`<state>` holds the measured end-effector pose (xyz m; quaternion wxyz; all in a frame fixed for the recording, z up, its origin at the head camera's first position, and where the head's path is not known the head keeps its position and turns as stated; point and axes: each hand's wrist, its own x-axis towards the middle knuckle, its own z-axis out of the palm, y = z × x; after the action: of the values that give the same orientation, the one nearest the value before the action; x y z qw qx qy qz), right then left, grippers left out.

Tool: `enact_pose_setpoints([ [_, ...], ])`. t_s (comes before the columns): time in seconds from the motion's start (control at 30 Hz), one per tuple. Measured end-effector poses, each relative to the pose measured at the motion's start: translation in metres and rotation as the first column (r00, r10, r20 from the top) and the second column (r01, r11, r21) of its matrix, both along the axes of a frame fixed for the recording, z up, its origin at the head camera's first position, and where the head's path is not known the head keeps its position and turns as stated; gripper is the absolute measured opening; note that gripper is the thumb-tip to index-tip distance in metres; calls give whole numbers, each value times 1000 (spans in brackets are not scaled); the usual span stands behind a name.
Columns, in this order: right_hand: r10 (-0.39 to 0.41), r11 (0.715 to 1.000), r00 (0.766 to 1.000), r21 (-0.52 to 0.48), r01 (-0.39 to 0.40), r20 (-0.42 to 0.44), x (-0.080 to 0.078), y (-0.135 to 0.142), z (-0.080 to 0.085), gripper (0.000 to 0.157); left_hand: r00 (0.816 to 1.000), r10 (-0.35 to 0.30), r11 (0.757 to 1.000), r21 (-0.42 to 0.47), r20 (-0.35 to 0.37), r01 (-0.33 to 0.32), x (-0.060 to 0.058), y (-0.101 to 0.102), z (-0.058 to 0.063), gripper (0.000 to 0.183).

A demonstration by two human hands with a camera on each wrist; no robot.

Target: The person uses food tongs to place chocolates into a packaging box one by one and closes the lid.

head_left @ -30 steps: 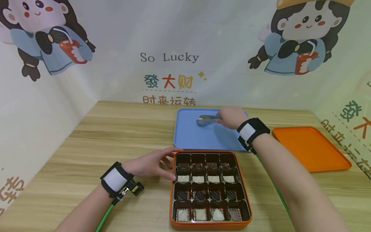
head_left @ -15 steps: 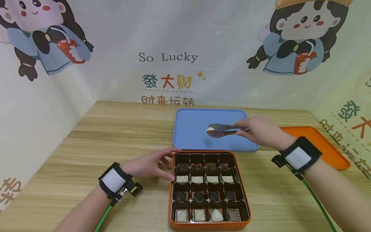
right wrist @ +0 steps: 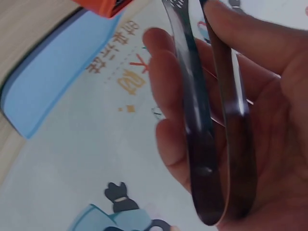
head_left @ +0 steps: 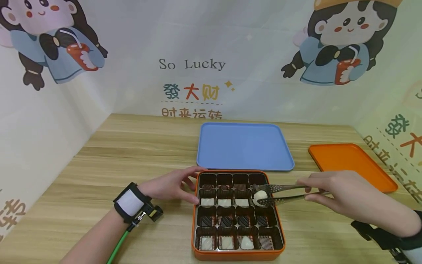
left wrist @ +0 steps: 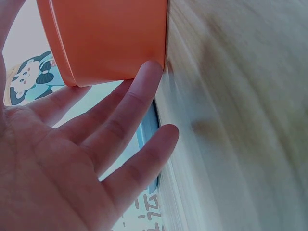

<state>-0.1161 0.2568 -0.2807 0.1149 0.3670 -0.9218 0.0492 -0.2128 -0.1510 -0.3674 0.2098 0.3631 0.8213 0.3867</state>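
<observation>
An orange box [head_left: 239, 255] with a dark divided insert stands in front of me, its compartments holding dark and white chocolates. My left hand [head_left: 169, 185] rests against the box's left side, thumb at the rim; in the left wrist view its extended fingers [left wrist: 144, 86] touch the orange wall. Metal tongs [head_left: 287, 199] with perforated tips are gripped by my right hand [head_left: 346, 194], thumb on one arm and fingers round the other. Between the tips sits a round white chocolate [head_left: 261, 196], over the right end of the second row from the back.
Directly behind the box lies a blue tray [head_left: 244, 146]. An orange tray [head_left: 349, 161] is on the table's right, just beyond my right hand. A printed curtain [head_left: 194, 36] hangs along the back and sides of the wooden table [head_left: 132, 154].
My right hand has brought the tongs and the white chocolate from over the blue tray, first rightward, then toward me to the box. The left hand has stayed at the box's side.
</observation>
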Motion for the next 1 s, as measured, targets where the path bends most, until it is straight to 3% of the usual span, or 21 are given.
enact_pose_setpoints([
  [0.23,17,997,997,75,-23,73,26,5,2,35,1000,8,1000,5,2,-8,1,0,2,82],
  [0.47,106,981,994,166,-103,-7,37,-10,5,33,1000,10,1000,-2,-1,-10,1,1,3,82],
  [0.67,164,920,986,364,-145,-22,36,-36,11,22,1000,6,1000,-2,-2,-6,3,1,2,81],
  [0.9,159,822,985,561,-97,-63,38,-66,9,19,1000,7,1000,-9,-11,-7,2,0,1,81],
  [1.0,184,794,977,602,-85,-104,38,-77,7,19,1000,9,1000,-12,-9,-9,1,0,0,82],
])
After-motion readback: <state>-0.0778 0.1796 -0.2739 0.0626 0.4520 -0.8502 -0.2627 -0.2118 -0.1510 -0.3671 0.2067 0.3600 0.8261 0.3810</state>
